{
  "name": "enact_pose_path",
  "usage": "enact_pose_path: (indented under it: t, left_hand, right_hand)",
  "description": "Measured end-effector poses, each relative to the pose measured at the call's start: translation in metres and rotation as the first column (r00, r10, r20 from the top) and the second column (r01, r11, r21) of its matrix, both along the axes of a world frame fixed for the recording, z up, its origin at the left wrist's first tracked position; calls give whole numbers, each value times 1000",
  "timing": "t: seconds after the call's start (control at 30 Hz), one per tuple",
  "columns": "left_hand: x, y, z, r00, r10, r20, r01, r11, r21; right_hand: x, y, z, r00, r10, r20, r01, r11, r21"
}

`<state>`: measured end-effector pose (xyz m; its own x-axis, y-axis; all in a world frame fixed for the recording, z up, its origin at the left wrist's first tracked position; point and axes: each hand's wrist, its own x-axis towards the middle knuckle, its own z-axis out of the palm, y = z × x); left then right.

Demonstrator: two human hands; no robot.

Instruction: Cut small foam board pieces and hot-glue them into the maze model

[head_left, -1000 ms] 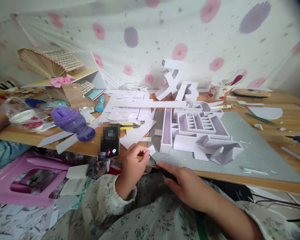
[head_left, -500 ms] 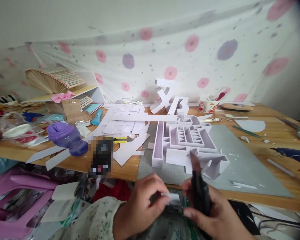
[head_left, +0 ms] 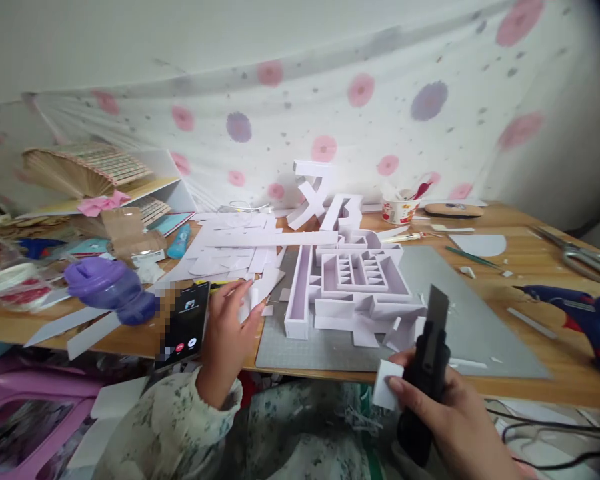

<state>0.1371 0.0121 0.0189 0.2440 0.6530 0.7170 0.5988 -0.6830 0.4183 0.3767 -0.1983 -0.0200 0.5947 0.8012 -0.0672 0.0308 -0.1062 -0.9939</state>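
Observation:
My right hand (head_left: 445,413) is wrapped round a black utility knife (head_left: 425,387), its wide blade pointing up. Between thumb and forefinger it also pinches a small white board piece (head_left: 387,383). My left hand (head_left: 227,333) reaches over the table's front edge, fingers apart, beside a phone (head_left: 187,327) with a lit screen. A white sheet piece (head_left: 273,280) lies by its fingertips; whether they touch it I cannot tell. Ahead, a white board model (head_left: 365,273) with walls and compartments rests on a grey cutting mat (head_left: 480,320).
White sheets (head_left: 230,253) are piled left of the model. Two white board shapes (head_left: 307,193) stand behind it. A blue glue gun (head_left: 570,303) and scissors (head_left: 587,257) lie at right. A purple cup (head_left: 110,287) is at left, with a pink stool (head_left: 40,400) below.
My left hand has let go of the small white piece and moved up and left to the table. The right hand now holds that piece with the knife. The view has shifted right.

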Motion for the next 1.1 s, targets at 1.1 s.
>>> enact_pose_path:
  t: [1.1]
  left_hand:
    - [148, -64, 17, 668, -744, 15, 735, 657, -171]
  right_hand:
    - [114, 3, 22, 357, -12, 934, 249, 965, -83]
